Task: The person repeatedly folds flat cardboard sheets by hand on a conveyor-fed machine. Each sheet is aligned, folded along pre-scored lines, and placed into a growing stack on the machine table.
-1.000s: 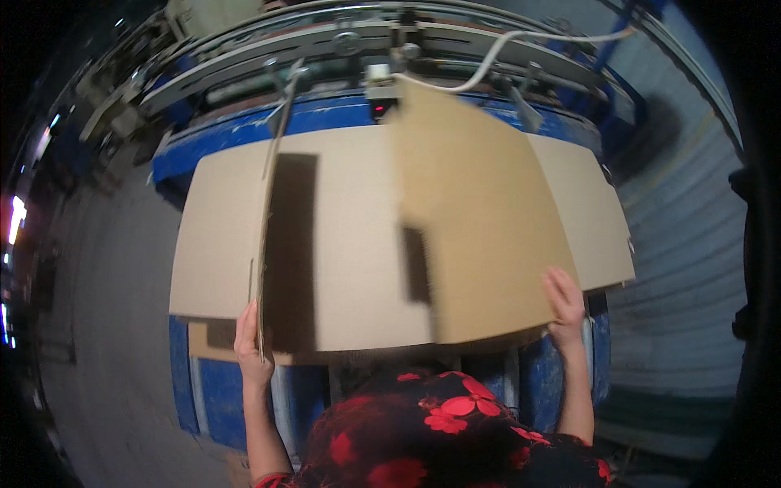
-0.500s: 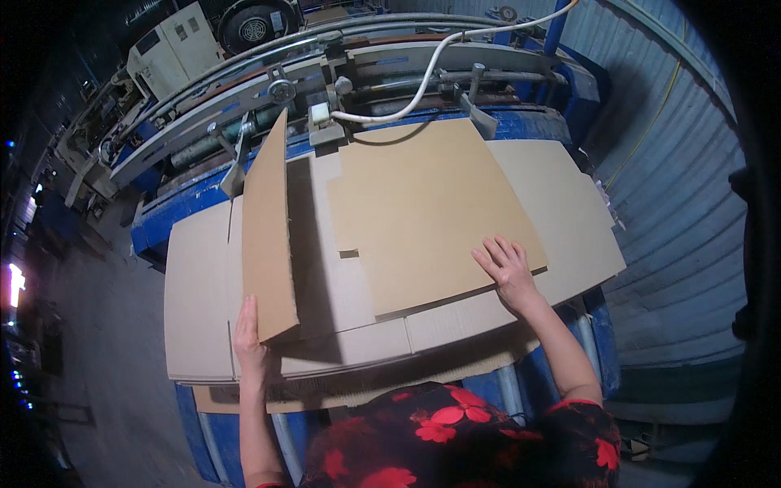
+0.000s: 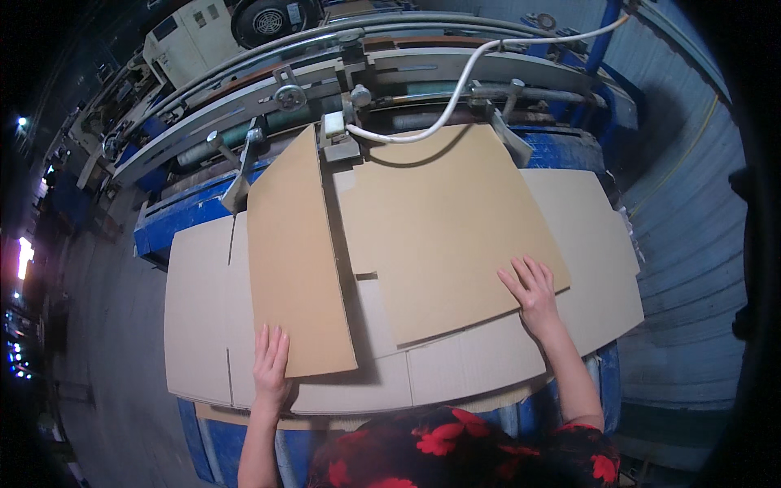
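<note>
Resting the left hand (image 3: 272, 366), straight-fingered with small gaps, on the near end of 1 tilted cardboard flap (image 3: 294, 260), and the right hand (image 3: 534, 299), fingers spread, on 1 wider flap (image 3: 455, 228) lying flat beneath them, over pale cardboard (image 3: 202, 301) on a blue machine bed (image 3: 183, 224), with a roller (image 3: 203, 153) beyond the left fingertips and a corrugated wall (image 3: 691, 244) rightward.

A wide head-worn view looks down and forward from above the near shirt (image 3: 443, 443), with the cardboard (image 3: 455, 244) close below and the machine (image 3: 423, 65) at the far side.

Tan cardboard sheet (image 3: 415, 244), folded inward (left raised)
</note>
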Tool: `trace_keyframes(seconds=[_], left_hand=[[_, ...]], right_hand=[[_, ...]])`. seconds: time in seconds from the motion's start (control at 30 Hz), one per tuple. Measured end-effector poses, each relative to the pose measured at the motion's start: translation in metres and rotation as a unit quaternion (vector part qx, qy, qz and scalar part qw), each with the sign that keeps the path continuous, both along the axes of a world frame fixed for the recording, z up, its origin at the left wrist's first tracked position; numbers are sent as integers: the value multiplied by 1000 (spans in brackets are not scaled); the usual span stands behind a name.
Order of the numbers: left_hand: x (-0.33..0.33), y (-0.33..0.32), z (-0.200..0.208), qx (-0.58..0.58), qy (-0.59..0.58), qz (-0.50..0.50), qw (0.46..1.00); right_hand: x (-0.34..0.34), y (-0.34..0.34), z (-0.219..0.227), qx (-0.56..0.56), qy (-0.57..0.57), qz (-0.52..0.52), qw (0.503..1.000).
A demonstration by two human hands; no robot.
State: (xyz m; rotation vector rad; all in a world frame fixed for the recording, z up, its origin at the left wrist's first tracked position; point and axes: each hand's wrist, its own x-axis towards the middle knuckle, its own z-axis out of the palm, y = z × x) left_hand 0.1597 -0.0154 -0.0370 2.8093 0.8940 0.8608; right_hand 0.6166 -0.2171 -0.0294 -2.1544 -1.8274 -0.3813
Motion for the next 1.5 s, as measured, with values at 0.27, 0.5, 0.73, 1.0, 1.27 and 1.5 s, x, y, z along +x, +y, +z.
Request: trace_keyframes(seconds=[0.27, 0.5, 0.73, 1.0, 1.27, 1.5], left_hand=[[-13, 9, -4, 35, -8, -33, 999], [-12, 11, 3, 44, -16, -51, 998], [-13, 38, 12, 49, -2, -60, 997], [13, 82, -9, 59, 73, -11, 996], [54, 162, -8, 36, 82, -3, 996], [105, 254, -5, 67, 78, 19, 995]], right_hand=[[-7, -2, 0, 8, -27, -2, 1000], [-9, -5, 7, 7, -15, -8, 1000], [-15, 4, 8, 18, -37, 17, 999], [-4, 40, 4, 15, -23, 9, 1000], [38, 125, -10, 35, -17, 0, 999], [89, 211, -18, 41, -45, -4, 998]])
